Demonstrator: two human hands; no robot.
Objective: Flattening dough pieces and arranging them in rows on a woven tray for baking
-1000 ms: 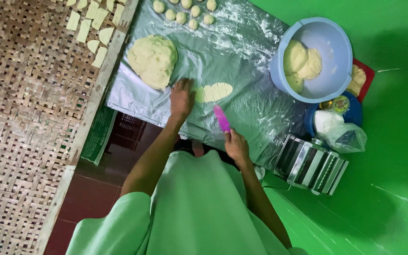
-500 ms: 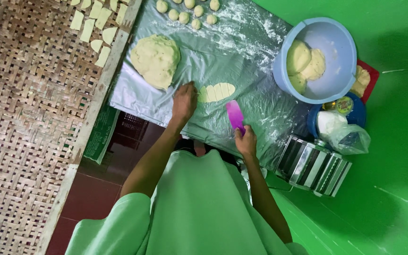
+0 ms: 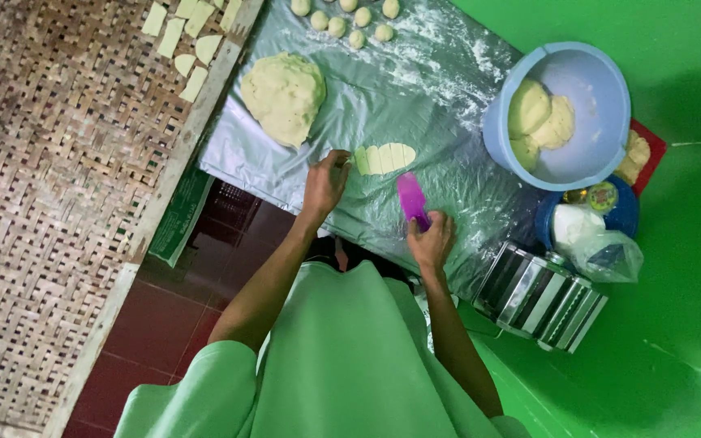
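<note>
A woven mat (image 3: 50,203) fills the whole left side, its wooden edge running diagonally down past the counter, with cut dough pieces (image 3: 188,40) lying on its upper corner. The counter (image 3: 415,89) is covered in floured plastic sheet; its near edge runs slantwise from the mat toward the person, and the hands sit just inside that edge. At the counter's right edge stands a blue bowl (image 3: 602,97) holding dough lumps, with a steel roller machine (image 3: 541,296) below it at the near right corner and a plastic bag (image 3: 598,243) between them. A big dough mound (image 3: 284,96) lies near the left edge of the sheet, well apart from the bowl; the stretch of sheet between them is open except for flour. Small dough balls (image 3: 350,16) line the far edge. The sliced dough strip (image 3: 384,158) lies near the middle of the sheet, just inside the near edge. The left hand (image 3: 324,182) touches the strip's left end, fingers curled, its grip loosely bent on the end slice. The right hand (image 3: 432,242) has its grip clamped on a purple cutter (image 3: 412,201), whose blade points toward the strip but stays just apart from it.
</note>
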